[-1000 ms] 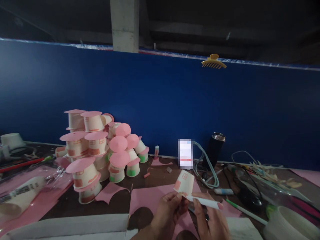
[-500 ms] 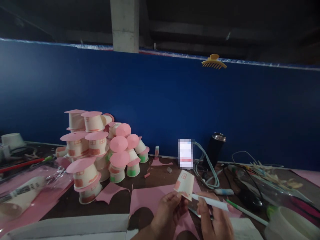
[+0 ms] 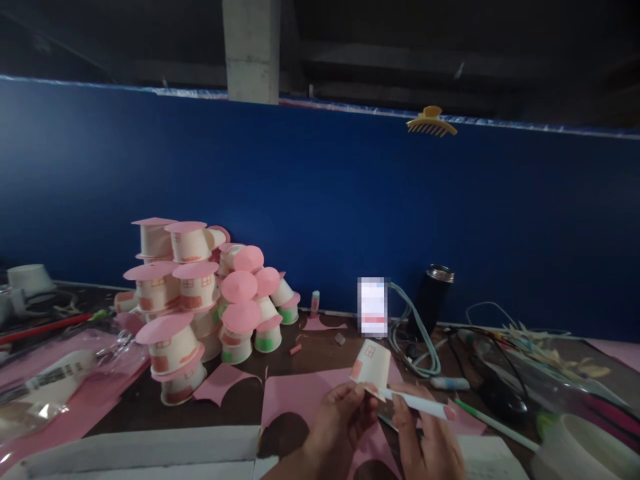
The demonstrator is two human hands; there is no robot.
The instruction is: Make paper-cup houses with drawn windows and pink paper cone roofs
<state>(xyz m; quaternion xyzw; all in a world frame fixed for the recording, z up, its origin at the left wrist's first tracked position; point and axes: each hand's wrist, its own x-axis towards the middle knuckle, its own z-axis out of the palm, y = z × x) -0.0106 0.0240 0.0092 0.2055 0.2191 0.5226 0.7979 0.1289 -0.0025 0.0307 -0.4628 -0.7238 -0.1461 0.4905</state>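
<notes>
A white paper cup (image 3: 373, 363) with a red window and red patches drawn on it is tilted in my left hand (image 3: 340, 423), whose fingers pinch its lower rim. My right hand (image 3: 427, 433) grips a white marker (image 3: 420, 403), its tip at the cup's lower right edge. Beneath both hands lies pink paper (image 3: 295, 393) with round cut-outs. Part of a flat, shiny-edged object shows under my right hand; I cannot make it out.
Stacked decorated cups with pink paper roofs (image 3: 170, 327) stand at the left. Behind the hands are a phone (image 3: 374, 307), a coiled cable (image 3: 425, 347) and a black bottle (image 3: 435, 300). A white cup (image 3: 585, 447) is at the lower right, a white box (image 3: 150, 447) at the lower left.
The marker has shifted slightly left along the cup's lower edge and lies a little flatter. Both hands keep their hold, and the whole view has shifted slightly.
</notes>
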